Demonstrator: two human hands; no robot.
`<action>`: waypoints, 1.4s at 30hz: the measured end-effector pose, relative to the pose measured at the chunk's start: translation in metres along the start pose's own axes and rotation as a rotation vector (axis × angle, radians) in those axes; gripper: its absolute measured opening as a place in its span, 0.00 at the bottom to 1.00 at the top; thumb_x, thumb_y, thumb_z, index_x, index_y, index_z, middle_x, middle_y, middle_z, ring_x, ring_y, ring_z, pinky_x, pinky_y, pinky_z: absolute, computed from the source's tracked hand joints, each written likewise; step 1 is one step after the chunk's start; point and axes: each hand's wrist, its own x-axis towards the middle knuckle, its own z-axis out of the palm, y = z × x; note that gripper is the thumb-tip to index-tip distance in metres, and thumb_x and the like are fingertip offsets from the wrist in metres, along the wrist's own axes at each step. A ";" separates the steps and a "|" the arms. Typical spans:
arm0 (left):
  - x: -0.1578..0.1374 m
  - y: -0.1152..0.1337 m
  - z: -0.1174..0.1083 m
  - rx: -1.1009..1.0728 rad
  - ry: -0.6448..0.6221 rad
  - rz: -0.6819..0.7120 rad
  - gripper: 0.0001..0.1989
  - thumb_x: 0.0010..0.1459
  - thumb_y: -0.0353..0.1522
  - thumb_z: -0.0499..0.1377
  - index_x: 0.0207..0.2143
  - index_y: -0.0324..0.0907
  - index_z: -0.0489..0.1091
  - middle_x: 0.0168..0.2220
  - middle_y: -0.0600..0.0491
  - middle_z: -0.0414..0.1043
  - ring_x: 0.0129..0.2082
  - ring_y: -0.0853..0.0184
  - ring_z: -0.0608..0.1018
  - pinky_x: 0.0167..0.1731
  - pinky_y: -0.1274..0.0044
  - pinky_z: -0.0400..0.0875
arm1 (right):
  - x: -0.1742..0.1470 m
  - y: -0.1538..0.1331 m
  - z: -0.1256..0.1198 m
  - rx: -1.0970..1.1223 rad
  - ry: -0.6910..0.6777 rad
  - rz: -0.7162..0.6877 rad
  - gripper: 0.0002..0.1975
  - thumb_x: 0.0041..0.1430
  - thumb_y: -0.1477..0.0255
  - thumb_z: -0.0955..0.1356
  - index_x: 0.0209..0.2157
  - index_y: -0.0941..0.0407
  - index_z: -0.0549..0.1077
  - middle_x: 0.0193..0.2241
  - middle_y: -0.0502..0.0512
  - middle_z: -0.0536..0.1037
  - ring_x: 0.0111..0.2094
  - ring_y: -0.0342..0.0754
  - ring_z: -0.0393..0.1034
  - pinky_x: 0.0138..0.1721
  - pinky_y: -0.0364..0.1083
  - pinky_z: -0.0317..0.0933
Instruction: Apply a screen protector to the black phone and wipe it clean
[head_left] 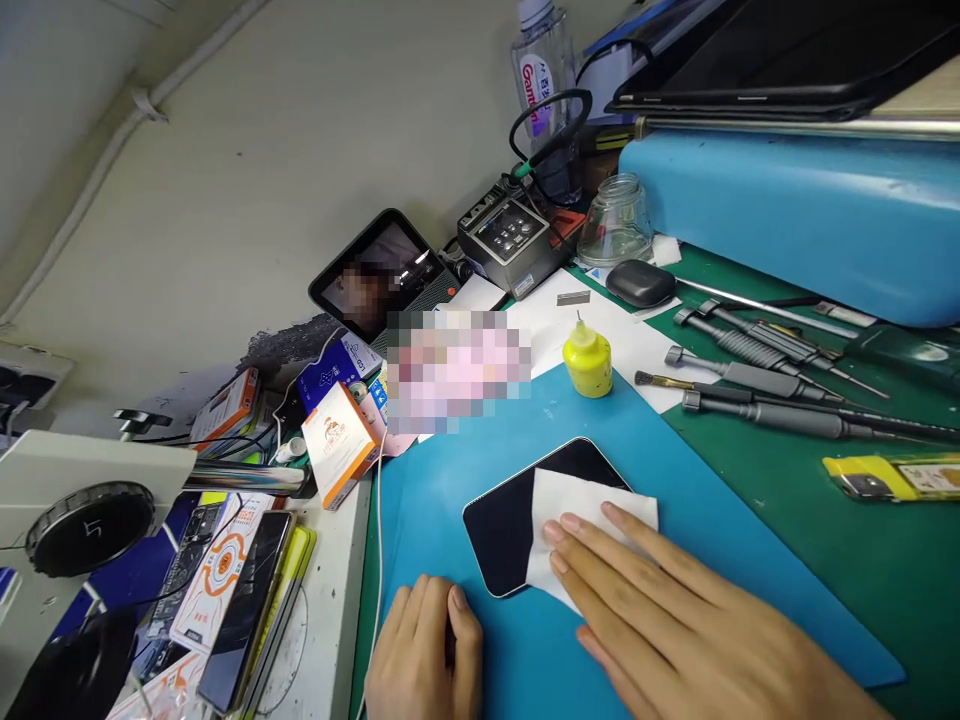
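Note:
A smartphone with a black screen and a pale frame lies flat and face up on the blue mat. Over its right part is spread a white wipe. My right hand lies on the wipe with its fingers stretched out flat, pressing it against the screen; part of the phone is hidden beneath. Just below the phone's lower left corner, my left hand rests on the mat, fingers curled into a loose fist, with nothing visible in it.
Beyond the phone stands a yellow needle-tipped bottle. Several screwdrivers lie at right on the green mat. An orange and white box, another phone and a white machine are on the left. A soldering station sits behind.

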 end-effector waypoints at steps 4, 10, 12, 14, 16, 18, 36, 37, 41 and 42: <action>0.002 0.001 -0.002 0.001 -0.001 0.003 0.15 0.72 0.26 0.53 0.30 0.48 0.61 0.22 0.58 0.64 0.22 0.67 0.70 0.27 0.73 0.68 | -0.006 0.008 -0.002 0.000 0.088 0.012 0.24 0.77 0.75 0.55 0.52 0.55 0.82 0.57 0.56 0.81 0.62 0.52 0.74 0.73 0.56 0.58; 0.002 0.005 -0.005 -0.004 -0.014 -0.025 0.15 0.73 0.28 0.52 0.30 0.48 0.60 0.23 0.58 0.63 0.23 0.66 0.71 0.28 0.73 0.67 | -0.015 0.004 0.001 0.028 0.094 0.125 0.20 0.75 0.76 0.60 0.57 0.60 0.79 0.60 0.60 0.78 0.65 0.56 0.71 0.72 0.57 0.60; 0.002 0.006 -0.005 -0.006 -0.024 -0.045 0.15 0.74 0.28 0.51 0.30 0.48 0.60 0.23 0.58 0.64 0.23 0.66 0.70 0.28 0.73 0.67 | -0.017 0.002 0.001 0.042 0.091 0.148 0.19 0.74 0.77 0.62 0.58 0.62 0.78 0.62 0.61 0.76 0.66 0.57 0.69 0.73 0.58 0.59; 0.002 0.007 -0.006 -0.010 -0.034 -0.061 0.16 0.74 0.29 0.51 0.30 0.48 0.60 0.23 0.58 0.64 0.24 0.66 0.70 0.29 0.73 0.66 | -0.019 0.001 0.001 0.054 0.094 0.161 0.19 0.73 0.78 0.63 0.59 0.63 0.77 0.64 0.63 0.74 0.67 0.59 0.67 0.74 0.58 0.58; 0.002 0.007 -0.006 -0.020 -0.036 -0.066 0.16 0.74 0.28 0.51 0.30 0.48 0.60 0.23 0.58 0.64 0.24 0.66 0.70 0.28 0.73 0.66 | -0.019 0.001 0.001 0.056 0.101 0.169 0.19 0.73 0.78 0.63 0.60 0.63 0.77 0.65 0.62 0.73 0.68 0.59 0.66 0.74 0.57 0.58; 0.002 0.007 -0.006 -0.031 -0.028 -0.063 0.15 0.74 0.28 0.51 0.30 0.48 0.60 0.23 0.58 0.64 0.24 0.66 0.70 0.28 0.73 0.65 | -0.017 0.002 0.000 0.041 0.111 0.182 0.19 0.75 0.77 0.62 0.60 0.61 0.77 0.65 0.59 0.74 0.68 0.57 0.66 0.73 0.56 0.58; -0.006 0.012 -0.005 -0.122 -0.086 -0.170 0.16 0.77 0.29 0.50 0.31 0.46 0.59 0.28 0.56 0.62 0.30 0.63 0.67 0.34 0.71 0.59 | 0.012 0.004 0.004 -0.161 -0.123 0.173 0.32 0.82 0.60 0.54 0.68 0.72 0.66 0.69 0.73 0.66 0.68 0.65 0.65 0.64 0.62 0.65; -0.006 0.012 -0.005 -0.128 -0.089 -0.174 0.16 0.77 0.29 0.50 0.31 0.46 0.58 0.28 0.56 0.62 0.30 0.63 0.67 0.34 0.71 0.59 | 0.014 0.003 0.007 -0.164 -0.122 0.175 0.34 0.81 0.57 0.54 0.68 0.73 0.66 0.69 0.74 0.65 0.68 0.66 0.65 0.64 0.62 0.65; -0.004 0.013 -0.006 -0.148 -0.060 -0.154 0.15 0.77 0.28 0.50 0.32 0.46 0.58 0.27 0.57 0.63 0.29 0.63 0.67 0.34 0.71 0.59 | 0.024 -0.010 0.023 -0.157 -0.114 0.208 0.39 0.80 0.53 0.53 0.67 0.75 0.67 0.68 0.77 0.66 0.69 0.68 0.63 0.66 0.63 0.64; -0.003 0.013 -0.007 -0.152 -0.049 -0.146 0.15 0.76 0.28 0.50 0.32 0.46 0.58 0.27 0.57 0.63 0.29 0.63 0.67 0.34 0.71 0.59 | 0.027 -0.015 0.026 -0.156 -0.107 0.219 0.40 0.80 0.52 0.53 0.66 0.75 0.68 0.68 0.77 0.67 0.69 0.68 0.64 0.66 0.63 0.64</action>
